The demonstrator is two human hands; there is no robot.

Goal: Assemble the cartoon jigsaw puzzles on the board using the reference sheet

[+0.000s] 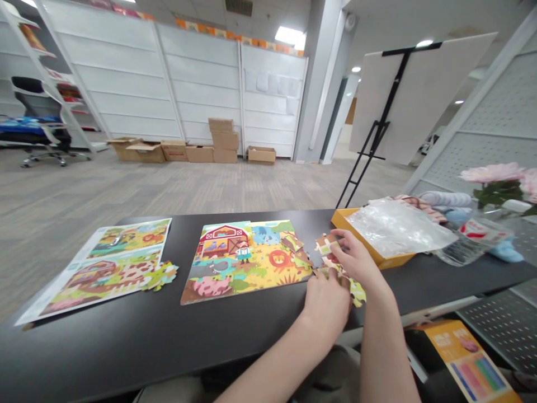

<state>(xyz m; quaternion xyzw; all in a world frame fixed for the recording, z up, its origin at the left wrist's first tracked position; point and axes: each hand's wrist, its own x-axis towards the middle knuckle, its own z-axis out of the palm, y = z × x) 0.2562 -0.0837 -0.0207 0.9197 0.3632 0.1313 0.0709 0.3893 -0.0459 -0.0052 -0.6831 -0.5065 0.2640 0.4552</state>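
Note:
A farm-animal jigsaw puzzle [251, 263] lies on the black table, with a barn, a lion and a pink pig on it. Just past its right edge, my right hand [350, 254] pinches a brown and cream puzzle piece [327, 245], held up off the table. My left hand [329, 296] is beside it, low over the loose pieces, its fingers curled down and their tips hidden. Green puzzle pieces [357, 292] show from under the hands. Several loose pieces [300, 254] lie over the puzzle's right side.
A printed picture sheet [104, 268] lies at the left with a few joined puzzle pieces [161, 275] on its edge. An orange box [390, 260] holding clear plastic stands at the right, near folded cloths [444, 200] and pink flowers [490, 173]. A yellow box [465, 358] sits lower right.

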